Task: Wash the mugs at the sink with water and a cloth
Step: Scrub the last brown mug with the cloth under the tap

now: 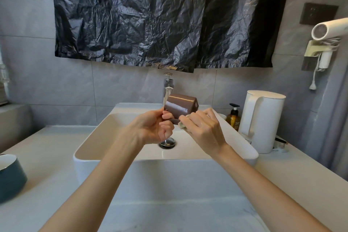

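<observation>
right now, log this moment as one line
step: wash brown mug | left hand: holds brown mug over sink | right hand: holds cloth against brown mug | teal mug: on counter, left of sink

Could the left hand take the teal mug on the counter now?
Probably not yet: the left hand grips the brown mug over the sink. Bare counter leads to the teal mug.

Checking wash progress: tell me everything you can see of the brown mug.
The brown mug is glossy and ceramic-looking, with a handle on its right side. It is held tipped over above the white sink, just in front of the faucet. The left hand pinches its lower edge; the right hand presses a cloth against it.
</observation>
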Available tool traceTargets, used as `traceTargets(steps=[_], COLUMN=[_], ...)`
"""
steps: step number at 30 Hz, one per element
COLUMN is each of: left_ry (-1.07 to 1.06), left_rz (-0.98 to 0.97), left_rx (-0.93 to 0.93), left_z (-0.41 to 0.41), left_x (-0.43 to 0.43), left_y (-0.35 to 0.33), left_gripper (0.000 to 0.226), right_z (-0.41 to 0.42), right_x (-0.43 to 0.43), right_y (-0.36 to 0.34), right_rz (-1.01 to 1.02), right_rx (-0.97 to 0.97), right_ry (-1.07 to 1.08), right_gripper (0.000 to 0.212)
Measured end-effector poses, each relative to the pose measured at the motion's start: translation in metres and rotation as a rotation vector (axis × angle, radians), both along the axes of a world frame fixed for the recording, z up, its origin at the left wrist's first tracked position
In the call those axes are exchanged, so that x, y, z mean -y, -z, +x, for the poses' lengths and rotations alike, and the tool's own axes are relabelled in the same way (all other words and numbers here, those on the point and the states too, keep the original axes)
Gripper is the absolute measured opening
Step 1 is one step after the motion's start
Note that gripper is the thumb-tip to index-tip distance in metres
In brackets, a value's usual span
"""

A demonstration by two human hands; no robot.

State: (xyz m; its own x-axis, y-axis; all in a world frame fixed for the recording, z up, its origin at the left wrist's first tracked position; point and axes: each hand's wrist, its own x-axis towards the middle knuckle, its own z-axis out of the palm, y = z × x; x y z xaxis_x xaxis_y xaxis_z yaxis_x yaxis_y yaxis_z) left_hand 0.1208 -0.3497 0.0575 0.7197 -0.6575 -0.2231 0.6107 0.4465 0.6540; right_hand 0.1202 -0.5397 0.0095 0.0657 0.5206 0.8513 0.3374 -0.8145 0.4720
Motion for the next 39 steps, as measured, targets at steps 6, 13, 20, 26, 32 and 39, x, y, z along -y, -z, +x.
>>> traceTargets(steps=[6, 13, 20, 26, 32, 39], left_ry=[-0.195, -0.523, -0.744, -0.846, -0.912, -0.826], left_rz=[0.016, 0.512, 0.858, 0.95, 0.996, 1.008], left_rx=[0.188, 0.778, 1.335, 1.551, 1.67, 1.694], left_z=[-0.009, -0.011, 0.009, 0.016, 0.017, 0.02], left_x=[0.012, 0.008, -0.006, -0.006, -0.009, -0.008], left_y=[-0.005, 0.013, 0.048, 0.061, 0.061, 0.065], left_gripper=[0.042, 0.031, 0.021, 0.018, 0.019, 0.026], right_z=[-0.001, -0.029, -0.034, -0.002, 0.0, 0.019], right_x=[0.001, -0.014, -0.022, -0.033, -0.062, -0.057], right_y=[0.001, -0.028, -0.051, -0.044, -0.057, -0.044], right_rz=[0.101, 0.761, 0.455, -0.02, -0.167, 0.451], right_rx=[-0.244, -0.779, -0.689, -0.43, -0.564, -1.147], right_ry=[-0.038, -0.311, -0.25, 0.085, 0.509, -0.102], right_gripper=[0.017, 0.033, 0.029, 0.019, 0.022, 0.021])
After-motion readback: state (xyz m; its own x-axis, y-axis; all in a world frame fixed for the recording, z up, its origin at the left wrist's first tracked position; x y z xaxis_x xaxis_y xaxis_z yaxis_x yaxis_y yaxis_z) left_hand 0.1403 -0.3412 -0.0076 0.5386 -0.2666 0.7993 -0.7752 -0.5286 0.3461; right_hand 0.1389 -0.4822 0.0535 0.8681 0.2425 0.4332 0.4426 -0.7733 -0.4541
